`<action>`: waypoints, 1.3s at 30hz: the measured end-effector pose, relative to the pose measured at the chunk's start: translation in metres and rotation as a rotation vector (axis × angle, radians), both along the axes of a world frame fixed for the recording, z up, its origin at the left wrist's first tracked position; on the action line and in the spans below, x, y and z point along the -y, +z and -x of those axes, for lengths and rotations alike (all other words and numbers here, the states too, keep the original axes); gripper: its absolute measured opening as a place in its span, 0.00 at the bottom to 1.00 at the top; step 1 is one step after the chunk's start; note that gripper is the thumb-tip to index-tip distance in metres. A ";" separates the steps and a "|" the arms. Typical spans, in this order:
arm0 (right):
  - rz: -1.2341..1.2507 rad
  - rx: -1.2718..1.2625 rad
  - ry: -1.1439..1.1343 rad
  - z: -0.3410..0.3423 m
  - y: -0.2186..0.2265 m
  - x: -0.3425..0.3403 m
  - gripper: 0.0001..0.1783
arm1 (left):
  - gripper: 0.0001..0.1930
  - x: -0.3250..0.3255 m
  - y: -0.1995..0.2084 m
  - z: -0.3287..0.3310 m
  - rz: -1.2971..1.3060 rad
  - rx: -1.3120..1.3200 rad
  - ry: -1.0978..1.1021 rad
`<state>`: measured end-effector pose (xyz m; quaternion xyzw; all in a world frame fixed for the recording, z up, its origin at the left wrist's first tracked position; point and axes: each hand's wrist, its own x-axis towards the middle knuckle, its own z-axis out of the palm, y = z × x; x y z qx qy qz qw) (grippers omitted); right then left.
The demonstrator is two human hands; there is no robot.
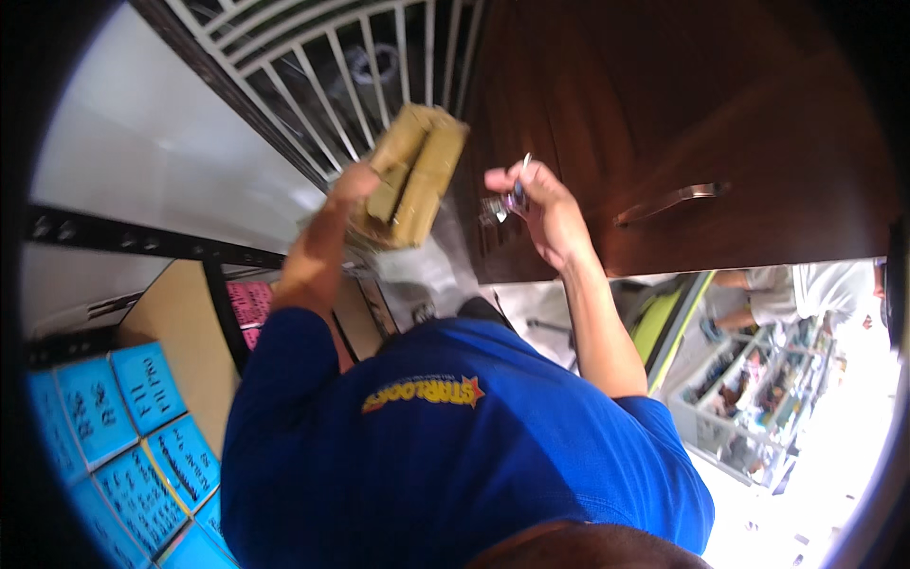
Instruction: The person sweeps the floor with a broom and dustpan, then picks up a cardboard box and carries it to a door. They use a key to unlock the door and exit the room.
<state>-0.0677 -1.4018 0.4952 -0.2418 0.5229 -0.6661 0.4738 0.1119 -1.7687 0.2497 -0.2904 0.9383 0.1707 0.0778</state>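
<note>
My left hand point(354, 182) is closed on the left side of a brown cardboard box point(437, 173), whose top stands open with a dark gap between the flaps. What lies inside it cannot be made out. To the right of the box, my right hand point(545, 204) is raised with thumb and fingers pinched together. Between them is a small shiny object point(500, 207) with silvery and purplish glints, and a thin pale tip pokes up above the fingers. Its kind is too small and blurred to tell.
A dark brown wooden cabinet point(626, 114) with a metal handle point(678, 196) fills the upper right. White metal bars point(313, 81) run behind the box. Blue labelled boxes point(147, 384) fill a black-framed shelf at left. At right, a person point(815, 294) is near divided trays point(749, 398).
</note>
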 end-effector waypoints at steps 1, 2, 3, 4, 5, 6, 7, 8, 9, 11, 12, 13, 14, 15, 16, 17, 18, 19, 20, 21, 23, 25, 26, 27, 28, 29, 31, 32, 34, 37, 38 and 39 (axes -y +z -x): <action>0.085 0.114 -0.030 0.004 0.003 -0.002 0.14 | 0.16 0.008 -0.005 0.007 -0.085 0.020 0.085; 0.093 0.222 -0.052 0.008 0.006 -0.005 0.12 | 0.17 0.013 -0.010 0.013 -0.096 0.037 0.141; 0.112 0.319 -0.107 0.010 0.010 -0.006 0.10 | 0.18 0.021 -0.013 0.021 -0.084 0.089 0.188; 0.133 0.362 -0.123 0.016 0.013 -0.009 0.10 | 0.19 0.029 -0.016 0.026 -0.128 0.034 0.239; 0.118 0.398 -0.228 0.016 0.015 -0.010 0.10 | 0.20 0.035 -0.021 0.029 -0.146 -0.032 0.246; 0.152 0.422 -0.189 0.022 0.017 -0.013 0.10 | 0.22 0.037 -0.026 0.032 -0.034 -0.189 0.156; 0.145 0.443 -0.169 0.020 0.016 -0.013 0.11 | 0.22 0.055 -0.034 0.030 0.011 -0.070 0.068; 0.136 0.476 -0.188 0.025 0.016 -0.013 0.12 | 0.22 0.072 -0.039 0.043 0.056 0.066 -0.023; 0.190 0.501 -0.233 0.022 0.014 -0.012 0.12 | 0.22 0.078 -0.046 0.049 0.099 0.205 -0.114; 0.191 0.546 -0.302 0.022 0.010 -0.005 0.13 | 0.21 0.091 -0.057 0.056 0.006 0.065 -0.029; 0.205 0.615 -0.310 0.021 0.007 0.001 0.13 | 0.21 0.095 -0.060 0.059 -0.032 0.036 -0.045; 0.233 0.664 -0.334 0.021 0.005 0.006 0.14 | 0.21 0.099 -0.061 0.067 -0.051 0.045 -0.074; 0.288 0.708 -0.356 0.019 0.003 0.014 0.15 | 0.21 0.106 -0.059 0.082 0.060 0.054 -0.093; 0.268 0.743 -0.407 0.020 0.001 0.018 0.15 | 0.22 0.112 -0.057 0.096 0.016 0.097 -0.155; 0.298 0.800 -0.415 0.020 -0.001 0.025 0.16 | 0.22 0.116 -0.058 0.107 -0.007 0.113 -0.183; 0.337 0.852 -0.425 0.022 -0.003 0.029 0.16 | 0.23 0.119 -0.060 0.120 0.016 0.097 -0.205; 0.377 0.875 -0.422 0.025 -0.005 0.034 0.14 | 0.23 0.122 -0.062 0.134 0.021 0.084 -0.171; 0.416 0.901 -0.425 0.028 -0.007 0.038 0.13 | 0.23 0.125 -0.067 0.143 -0.005 0.062 -0.189; 0.457 0.919 -0.424 0.035 -0.009 0.042 0.11 | 0.23 0.128 -0.073 0.158 -0.010 0.033 -0.227; 0.467 0.980 -0.394 0.037 -0.011 0.047 0.10 | 0.23 0.134 -0.076 0.151 0.001 0.076 -0.259; 0.345 0.930 -0.611 0.048 -0.013 0.059 0.05 | 0.23 0.143 -0.084 0.185 -0.091 0.063 -0.293; 0.241 0.846 -0.713 0.057 -0.013 0.080 0.04 | 0.23 0.153 -0.086 0.203 -0.227 0.051 -0.321; 0.136 0.869 -0.799 0.059 -0.011 0.096 0.04 | 0.23 0.157 -0.087 0.211 -0.268 0.021 -0.296; 0.151 0.833 -0.825 0.060 -0.010 0.109 0.03 | 0.23 0.156 -0.088 0.223 -0.276 0.048 -0.232; 0.171 0.812 -0.861 0.062 -0.007 0.132 0.03 | 0.22 0.162 -0.090 0.223 -0.317 0.057 -0.174; 0.168 0.787 -0.915 0.066 -0.004 0.147 0.04 | 0.22 0.164 -0.090 0.231 -0.353 0.057 -0.138; 0.118 0.803 -1.007 0.073 0.002 0.183 0.07 | 0.24 0.180 -0.097 0.243 -0.350 0.126 -0.207; 0.088 0.812 -1.046 0.077 0.004 0.199 0.08 | 0.24 0.186 -0.103 0.246 -0.393 0.157 -0.226; 0.094 0.698 -1.032 0.084 0.006 0.223 0.09 | 0.25 0.196 -0.118 0.254 -0.417 0.203 -0.261; 0.062 0.600 -1.026 0.096 0.002 0.243 0.12 | 0.26 0.204 -0.152 0.264 -0.428 0.199 -0.290; 0.041 0.584 -1.032 0.099 -0.001 0.247 0.12 | 0.26 0.206 -0.167 0.272 -0.399 0.263 -0.313; 0.032 0.571 -1.032 0.103 -0.005 0.249 0.12 | 0.27 0.209 -0.183 0.282 -0.369 0.353 -0.336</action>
